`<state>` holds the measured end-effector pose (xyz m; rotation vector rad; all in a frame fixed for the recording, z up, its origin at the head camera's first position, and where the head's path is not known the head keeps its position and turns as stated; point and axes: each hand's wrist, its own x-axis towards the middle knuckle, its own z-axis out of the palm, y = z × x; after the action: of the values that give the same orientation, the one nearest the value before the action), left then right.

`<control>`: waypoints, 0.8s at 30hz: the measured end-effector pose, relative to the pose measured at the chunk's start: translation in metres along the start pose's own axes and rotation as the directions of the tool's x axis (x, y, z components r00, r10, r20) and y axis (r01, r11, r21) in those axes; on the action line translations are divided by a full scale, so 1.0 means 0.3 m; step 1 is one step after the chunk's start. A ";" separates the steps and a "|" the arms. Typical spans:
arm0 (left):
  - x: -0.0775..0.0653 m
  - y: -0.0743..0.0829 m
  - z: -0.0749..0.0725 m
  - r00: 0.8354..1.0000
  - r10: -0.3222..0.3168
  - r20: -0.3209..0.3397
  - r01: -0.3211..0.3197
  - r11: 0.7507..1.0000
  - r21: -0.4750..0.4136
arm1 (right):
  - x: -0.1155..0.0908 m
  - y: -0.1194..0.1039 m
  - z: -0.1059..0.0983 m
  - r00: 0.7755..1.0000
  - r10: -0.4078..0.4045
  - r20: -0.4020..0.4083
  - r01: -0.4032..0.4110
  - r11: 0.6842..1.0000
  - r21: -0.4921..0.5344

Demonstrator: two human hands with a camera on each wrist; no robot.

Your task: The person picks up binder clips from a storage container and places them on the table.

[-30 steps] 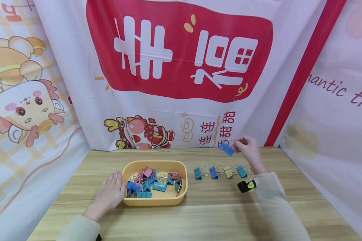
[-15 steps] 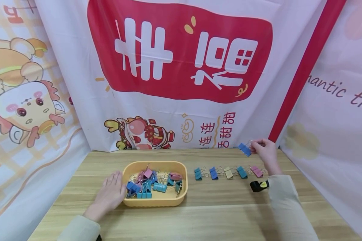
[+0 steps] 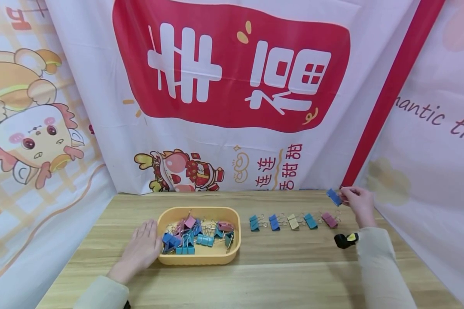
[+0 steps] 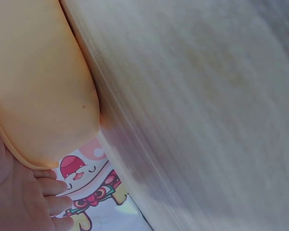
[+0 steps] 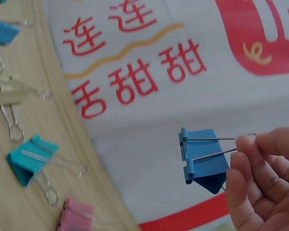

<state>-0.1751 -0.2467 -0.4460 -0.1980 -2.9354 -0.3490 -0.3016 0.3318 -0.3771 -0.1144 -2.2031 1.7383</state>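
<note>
My right hand (image 3: 358, 203) pinches a blue binder clip (image 5: 205, 159) by its wire handle, held up over the back right of the table. Below and left of it, a row of binder clips lies on the wood: a teal one (image 3: 254, 223), a blue one (image 3: 274, 222), a cream one (image 3: 293, 222), another teal one (image 3: 310, 221) and, nearest the hand, a pink one (image 3: 329, 219). My left hand (image 3: 141, 246) rests with straight fingers against the left side of a yellow plastic tray (image 3: 201, 259). Inside the tray sit several mixed binder clips (image 3: 185, 240) in blue, teal and pink.
The wooden table (image 3: 255, 285) runs up to a printed white and red cloth (image 3: 232, 107) hung along its back edge. More printed cloth closes in the left side (image 3: 35, 128) and the right side (image 3: 433, 141).
My right hand has moved to the right and slightly down with the blue binder clip, past the pink clip, which its arm partly hid before. The left hand stays at the tray.
</note>
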 end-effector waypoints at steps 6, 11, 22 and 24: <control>0.001 -0.001 0.002 1.000 -0.002 0.005 0.002 1.000 0.002 | 0.009 0.044 -0.047 0.998 0.053 -0.041 -0.051 0.997 0.063; 0.001 0.000 0.001 1.000 -0.003 0.003 0.003 1.000 0.008 | 0.006 0.070 -0.074 0.992 0.115 -0.050 -0.109 0.987 0.116; -0.002 0.005 0.000 1.000 -0.005 0.006 0.005 1.000 0.012 | 0.038 0.266 -0.108 0.980 0.147 -0.131 -0.128 0.981 0.143; -0.001 0.005 0.000 1.000 -0.006 0.007 0.006 1.000 0.010 | 0.040 0.300 -0.112 0.976 0.166 -0.142 -0.154 0.984 0.092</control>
<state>-0.1746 -0.2453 -0.4457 -0.1890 -2.9446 -0.3349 -0.3153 0.3889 -0.4542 -0.4010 -2.0632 1.8348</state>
